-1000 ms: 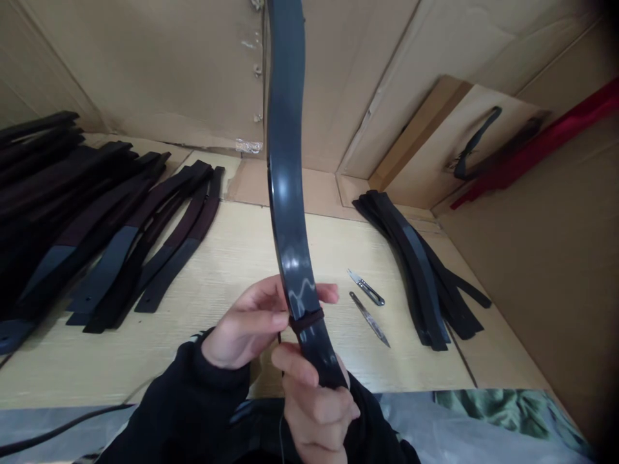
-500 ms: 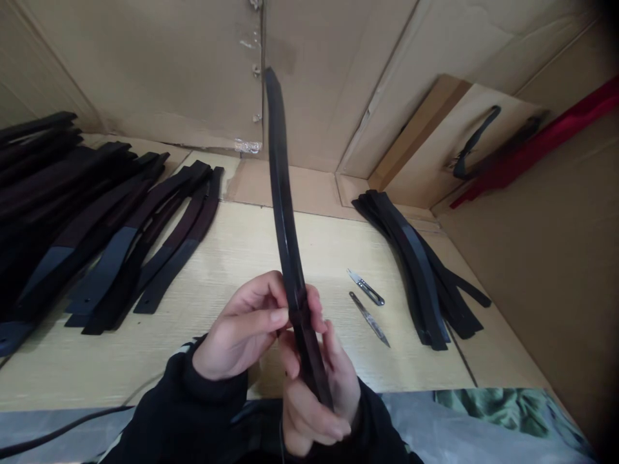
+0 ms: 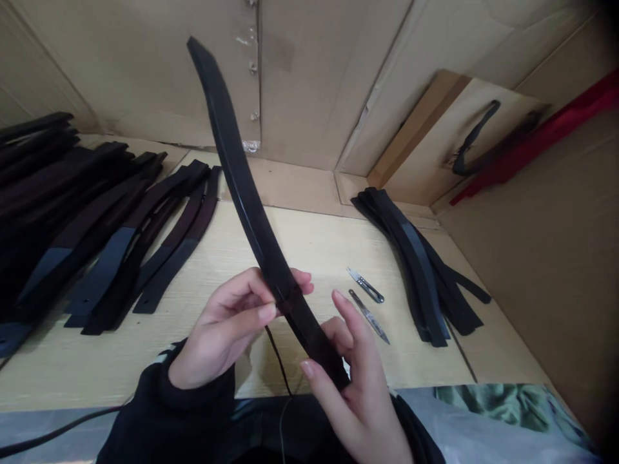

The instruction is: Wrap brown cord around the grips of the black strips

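A long, curved dark strip [image 3: 244,193] is held up over the table, its far tip leaning to the upper left. My left hand [image 3: 227,328] pinches it near the middle, thumb on the near side and fingertips showing beyond it. Around its lower end is my right hand [image 3: 360,380], with thumb and index finger spread apart and the strip's end resting against the other fingers. A thin dark cord [image 3: 278,359] hangs below the strip near my left hand. Thread snips [image 3: 366,285] and a pointed metal blade [image 3: 369,316] lie to the right.
Many dark curved strips [image 3: 109,267] are piled on the left of the table [image 3: 193,348]. A smaller bundle [image 3: 411,258] lies on the right. Cardboard walls [image 3: 304,84] enclose the back and right side. A red strip [image 3: 541,138] runs along the right wall.
The strip's far tip has swung to the left, and its broad face shows more. My right hand has loosened around the lower end, its thumb and index finger now spread. The cord is now visible.
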Available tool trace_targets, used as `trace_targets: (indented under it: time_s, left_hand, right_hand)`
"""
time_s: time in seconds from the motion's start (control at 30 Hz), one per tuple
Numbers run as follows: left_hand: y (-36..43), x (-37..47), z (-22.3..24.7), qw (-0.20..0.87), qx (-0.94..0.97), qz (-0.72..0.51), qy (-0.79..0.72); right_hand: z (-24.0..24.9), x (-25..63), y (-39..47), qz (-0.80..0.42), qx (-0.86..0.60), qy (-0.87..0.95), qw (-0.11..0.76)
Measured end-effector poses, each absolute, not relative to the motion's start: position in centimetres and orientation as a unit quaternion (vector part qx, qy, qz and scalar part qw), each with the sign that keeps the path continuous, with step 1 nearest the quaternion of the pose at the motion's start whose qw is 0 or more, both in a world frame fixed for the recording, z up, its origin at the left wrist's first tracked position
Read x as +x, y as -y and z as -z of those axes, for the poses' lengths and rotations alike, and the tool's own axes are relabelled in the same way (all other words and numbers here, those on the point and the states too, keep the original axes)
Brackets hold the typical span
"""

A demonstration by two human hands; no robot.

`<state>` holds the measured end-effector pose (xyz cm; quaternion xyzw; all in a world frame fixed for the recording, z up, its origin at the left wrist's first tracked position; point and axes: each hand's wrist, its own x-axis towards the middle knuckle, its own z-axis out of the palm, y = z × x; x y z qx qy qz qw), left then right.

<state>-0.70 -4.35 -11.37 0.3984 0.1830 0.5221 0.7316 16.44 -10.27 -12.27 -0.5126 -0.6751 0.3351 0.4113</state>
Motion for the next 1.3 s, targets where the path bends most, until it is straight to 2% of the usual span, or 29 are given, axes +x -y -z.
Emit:
trace_targets:
  time_s: [0.13,0.33,0.67,0.87,1.0,1.13,1.3]
  left_hand:
    - [4.4,-0.8,11.4,0.729,0.414,-0.512,-0.187]
    - [4.3,-0.5,11.4,0.741,0.393,-0.511,-0.189]
    - [4.8,-0.4,11.0,0.748,0.381,-0.507,-0.195]
    - [4.9,-0.3,11.2,0.746,0.381,-0.514,-0.184]
    - [4.8,-0.3,11.1,0.75,0.375,-0.514,-0.181]
    - [4.9,-0.2,11.0,0.746,0.386,-0.518,-0.165]
    - [4.9,-0.2,11.0,0.749,0.394,-0.511,-0.152]
  right_hand:
    - [11.8,16.1,10.1,-0.28,-0.464,0.748,0.384]
    - [10.9,15.8,9.4,-0.311,-0.451,0.751,0.367]
    - [11.2,15.5,9.8,-0.346,-0.43,0.731,0.402]
    - [11.9,15.2,10.0,-0.337,-0.423,0.691,0.479]
    - [11.5,15.0,10.0,-0.296,-0.415,0.73,0.456]
    - [11.8,14.8,10.3,-0.318,-0.456,0.685,0.471]
    - [12.1,14.8,10.3,-0.316,-0.421,0.699,0.483]
